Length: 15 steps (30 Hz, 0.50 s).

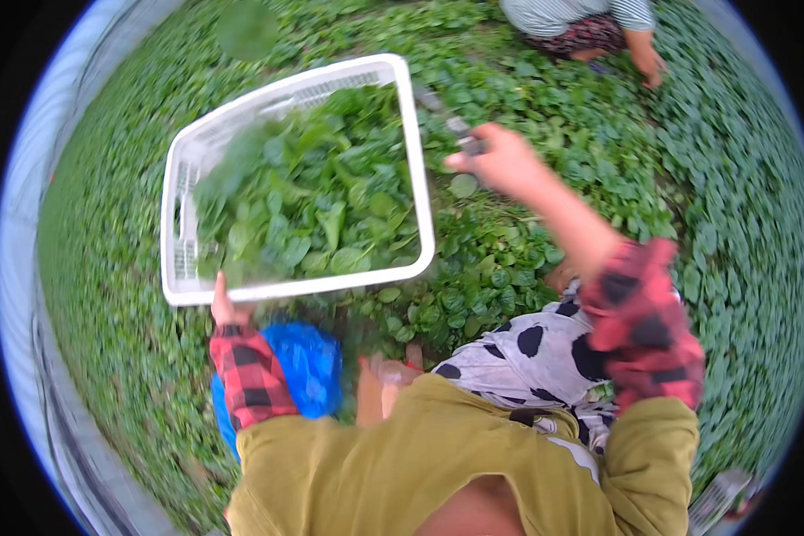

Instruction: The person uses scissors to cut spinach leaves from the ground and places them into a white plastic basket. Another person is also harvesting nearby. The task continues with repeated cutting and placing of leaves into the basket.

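A white plastic crate (415, 174) holds a heap of loose green leaves (328, 201), blurred on its left side. At the crate's near left corner, my left hand (226, 305) touches the near rim, thumb up over it; its other fingers are hidden. My right hand (496, 157) is to the right of the crate, closed around the dark handle of a tool. The tool (457, 126) has a greyish, blurred end pointing towards the crate's far right corner; its exact kind cannot be told.
Low leafy plants (496, 268) cover the ground all around. Beside my left forearm is a blue plastic bag (311, 368). Another person (576, 27) crouches at the top right, one hand down at the plants. Another crate (720, 499) stands at the lower right. Pale sheeting (33, 201) borders the left.
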### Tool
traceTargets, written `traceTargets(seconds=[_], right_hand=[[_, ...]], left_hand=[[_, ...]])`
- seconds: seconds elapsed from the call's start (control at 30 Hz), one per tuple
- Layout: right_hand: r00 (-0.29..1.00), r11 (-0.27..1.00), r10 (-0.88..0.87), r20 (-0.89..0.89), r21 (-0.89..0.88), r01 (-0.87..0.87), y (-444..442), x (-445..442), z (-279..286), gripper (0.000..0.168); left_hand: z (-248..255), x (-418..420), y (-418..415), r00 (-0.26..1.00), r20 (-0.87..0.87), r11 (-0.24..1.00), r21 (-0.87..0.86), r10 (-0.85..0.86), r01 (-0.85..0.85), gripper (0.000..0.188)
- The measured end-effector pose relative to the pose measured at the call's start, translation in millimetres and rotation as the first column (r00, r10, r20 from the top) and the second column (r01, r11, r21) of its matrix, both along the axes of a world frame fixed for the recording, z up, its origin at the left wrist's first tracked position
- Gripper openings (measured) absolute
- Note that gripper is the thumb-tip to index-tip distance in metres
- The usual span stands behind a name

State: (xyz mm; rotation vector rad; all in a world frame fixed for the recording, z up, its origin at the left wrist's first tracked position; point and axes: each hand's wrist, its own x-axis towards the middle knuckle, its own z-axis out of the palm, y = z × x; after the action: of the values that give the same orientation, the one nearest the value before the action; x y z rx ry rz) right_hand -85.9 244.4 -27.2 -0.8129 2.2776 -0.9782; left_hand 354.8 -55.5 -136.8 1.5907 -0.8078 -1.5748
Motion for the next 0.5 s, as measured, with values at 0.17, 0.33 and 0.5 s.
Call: traceTargets(seconds=[0.17, 0.33, 0.5], right_hand=[[0.973, 0.964, -0.206, 0.100, -0.148, 0.219, -53.2, 63.1, -79.6, 0.050], [0.927, 0.906, -0.360, -0.105, -0.276, 0.320, -66.0, 83.5, -90.1, 0.026], [0.891, 0.874, -0.454, 0.004, -0.192, 0.447, -36.5, 41.0, -112.9, 0.023]], left_hand=[[-26.6, 38.5, -26.6, 0.947, -0.254, 0.962, 0.138, -0.195, 0.235, 0.059], [-28.4, 45.9, -45.5, 0.969, -0.215, 0.967, 0.196, -0.119, 0.162, 0.051], [-10.3, -2.2, 2.3, 0.996, -0.070, 0.996, 0.068, -0.054, 0.059, 0.034]])
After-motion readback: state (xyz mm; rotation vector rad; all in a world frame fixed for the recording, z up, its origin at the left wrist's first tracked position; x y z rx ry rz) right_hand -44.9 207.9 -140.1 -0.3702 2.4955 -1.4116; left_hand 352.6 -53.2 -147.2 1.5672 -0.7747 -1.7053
